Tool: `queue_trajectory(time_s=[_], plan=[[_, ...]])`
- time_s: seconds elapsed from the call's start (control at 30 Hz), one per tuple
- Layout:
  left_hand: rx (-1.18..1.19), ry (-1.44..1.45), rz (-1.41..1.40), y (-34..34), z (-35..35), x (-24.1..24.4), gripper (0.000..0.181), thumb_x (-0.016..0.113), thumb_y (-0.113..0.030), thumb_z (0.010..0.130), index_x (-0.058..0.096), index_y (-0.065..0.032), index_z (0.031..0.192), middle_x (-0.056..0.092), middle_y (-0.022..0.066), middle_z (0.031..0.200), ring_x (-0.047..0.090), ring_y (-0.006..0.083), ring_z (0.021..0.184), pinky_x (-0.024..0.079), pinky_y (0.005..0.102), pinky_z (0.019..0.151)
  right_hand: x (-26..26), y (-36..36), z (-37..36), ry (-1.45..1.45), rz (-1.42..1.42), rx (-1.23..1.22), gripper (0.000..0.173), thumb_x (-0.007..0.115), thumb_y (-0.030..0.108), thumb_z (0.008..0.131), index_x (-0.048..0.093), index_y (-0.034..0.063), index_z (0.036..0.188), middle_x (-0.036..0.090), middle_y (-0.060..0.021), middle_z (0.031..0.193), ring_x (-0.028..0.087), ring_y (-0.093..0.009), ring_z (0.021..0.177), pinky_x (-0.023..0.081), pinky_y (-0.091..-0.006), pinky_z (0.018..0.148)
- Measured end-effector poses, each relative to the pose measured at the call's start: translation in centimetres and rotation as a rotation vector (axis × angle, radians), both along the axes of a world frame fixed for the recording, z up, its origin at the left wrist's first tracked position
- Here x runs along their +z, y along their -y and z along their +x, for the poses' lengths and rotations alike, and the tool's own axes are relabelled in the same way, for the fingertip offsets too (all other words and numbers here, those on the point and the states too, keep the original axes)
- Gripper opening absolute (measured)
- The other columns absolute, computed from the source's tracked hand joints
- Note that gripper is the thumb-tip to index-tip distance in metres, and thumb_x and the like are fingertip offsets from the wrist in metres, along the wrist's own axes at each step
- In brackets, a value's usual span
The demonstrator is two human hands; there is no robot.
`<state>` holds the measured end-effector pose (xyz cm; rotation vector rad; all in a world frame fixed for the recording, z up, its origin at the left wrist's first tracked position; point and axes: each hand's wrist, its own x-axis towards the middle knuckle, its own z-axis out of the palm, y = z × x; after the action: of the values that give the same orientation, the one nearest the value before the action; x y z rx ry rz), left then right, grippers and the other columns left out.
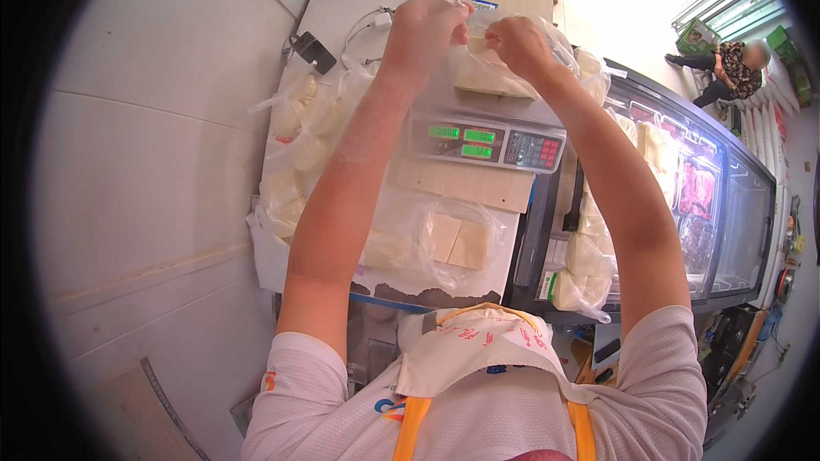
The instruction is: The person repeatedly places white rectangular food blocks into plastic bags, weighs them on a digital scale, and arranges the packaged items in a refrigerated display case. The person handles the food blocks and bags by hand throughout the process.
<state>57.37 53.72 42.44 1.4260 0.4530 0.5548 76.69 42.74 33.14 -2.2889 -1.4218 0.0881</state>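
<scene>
A clear plastic bag [496, 73] holding pale slabs that look like tofu rests on the pan of a digital price scale [487, 144]. My left hand [432, 20] pinches the bag's gathered upper edge at its left side. On the right, my right hand [522, 45] grips the bag near its mouth, fingers curled down beside a pale slab; its fingertips are partly hidden. The scale's green displays are lit, and its keypad faces me. Closer to my apron, an open plastic bag [458, 243] with two pale square blocks lies on the white table [391, 208].
Bagged pale rounds and blocks [307, 121] line the table's left side, near a black device [314, 52] and a white cable. Right of the table stands a glass display case [698, 186] with more bagged blocks [589, 253] along it. A person [737, 70] sits beyond it.
</scene>
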Motion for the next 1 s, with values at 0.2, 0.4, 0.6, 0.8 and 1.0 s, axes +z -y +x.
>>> queue_trajectory(time_s=[0.2,0.4,0.6,0.8,1.0], plan=[[0.005,-0.021,0.024,-0.3,-0.1,-0.1,0.019,0.067,-0.013,0.100,0.077,0.0014,0.108,0.071,0.0011,0.084,0.065,0.0099,0.076,0.054,0.0283,0.078,1.1,0.2,-0.5,0.041,0.007,0.057,0.013,0.074,0.015,0.090,0.081,0.0072,0.099,0.077,-0.0198,0.101,0.073,-0.041,0.103,0.056,-0.0496,0.093],[-0.004,-0.028,0.040,-0.5,-0.2,-0.1,0.020,0.067,-0.013,0.099,0.077,0.0019,0.109,0.071,0.0020,0.085,0.065,0.0101,0.077,0.054,0.0287,0.080,2.0,0.6,-1.4,-0.005,-0.003,0.086,0.017,0.075,0.018,0.092,0.078,0.0060,0.103,0.076,-0.0169,0.104,0.070,-0.038,0.107,0.053,-0.0487,0.096],[0.005,-0.040,0.053,-0.4,-0.2,0.1,0.021,0.067,-0.013,0.099,0.076,0.0028,0.108,0.072,0.0033,0.086,0.065,0.0109,0.078,0.053,0.0289,0.082,2.5,2.2,-0.5,-0.087,0.111,0.173,0.023,0.072,0.024,0.098,0.075,0.0061,0.113,0.076,-0.0171,0.101,0.071,-0.036,0.099,0.054,-0.0462,0.091],[0.017,-0.084,0.115,-0.4,-1.2,-0.5,0.018,0.070,-0.015,0.097,0.077,0.0004,0.104,0.073,0.0032,0.086,0.064,0.0113,0.081,0.050,0.0279,0.082,8.7,6.3,-3.8,-0.259,0.074,0.160,0.023,0.065,0.021,0.107,0.072,0.0056,0.123,0.077,-0.0123,0.104,0.071,-0.024,0.094,0.055,-0.0363,0.091],[0.050,-0.150,0.184,-0.6,-1.6,-1.2,0.020,0.073,-0.019,0.096,0.077,-0.0012,0.103,0.074,0.0034,0.089,0.065,0.0109,0.086,0.050,0.0289,0.085,13.4,8.8,-5.1,-0.193,0.169,0.148,0.026,0.064,0.024,0.107,0.075,0.0094,0.126,0.079,-0.0116,0.106,0.073,-0.024,0.093,0.056,-0.0364,0.089]])
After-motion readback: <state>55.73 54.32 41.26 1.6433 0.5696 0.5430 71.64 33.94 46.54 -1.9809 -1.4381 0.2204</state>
